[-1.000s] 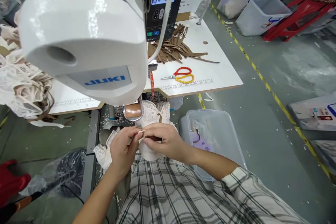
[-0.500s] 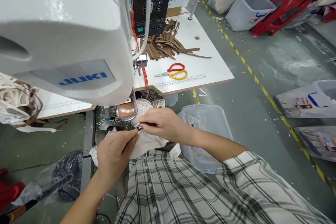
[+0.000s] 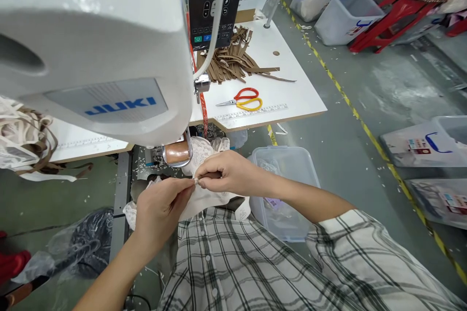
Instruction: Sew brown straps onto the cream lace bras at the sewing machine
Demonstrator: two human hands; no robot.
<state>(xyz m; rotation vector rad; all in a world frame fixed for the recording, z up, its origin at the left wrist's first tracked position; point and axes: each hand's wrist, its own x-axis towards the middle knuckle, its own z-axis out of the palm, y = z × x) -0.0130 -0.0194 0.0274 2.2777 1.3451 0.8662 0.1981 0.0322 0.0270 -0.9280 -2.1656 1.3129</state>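
A white garment with lace parts [image 3: 206,198] hangs below the sewing machine head, in front of the plaid shirt. My left hand [image 3: 162,204] pinches its upper edge between thumb and fingertips. My right hand [image 3: 233,172] is closed in a pinch at the same edge, its fingertips meeting the left ones. A short brown strip [image 3: 213,175] shows between the right thumb and fingers; its ends are hidden. Just behind the hands is the machine's copper-coloured plate in a metal frame [image 3: 177,152], with more white lace beside it.
The white sewing machine [image 3: 120,102] fills the upper left. On the white table [image 3: 292,92] lie scissors [image 3: 248,99] with red and yellow handles and a pile of brown strips [image 3: 233,60]. A clear plastic bin [image 3: 306,165] stands right of my lap. White and brown straps [image 3: 22,136] heap at left.
My fingertips have come together at the garment's edge, the right hand moving slightly down toward the left. The brown strip shows more plainly. The view has shifted a little.
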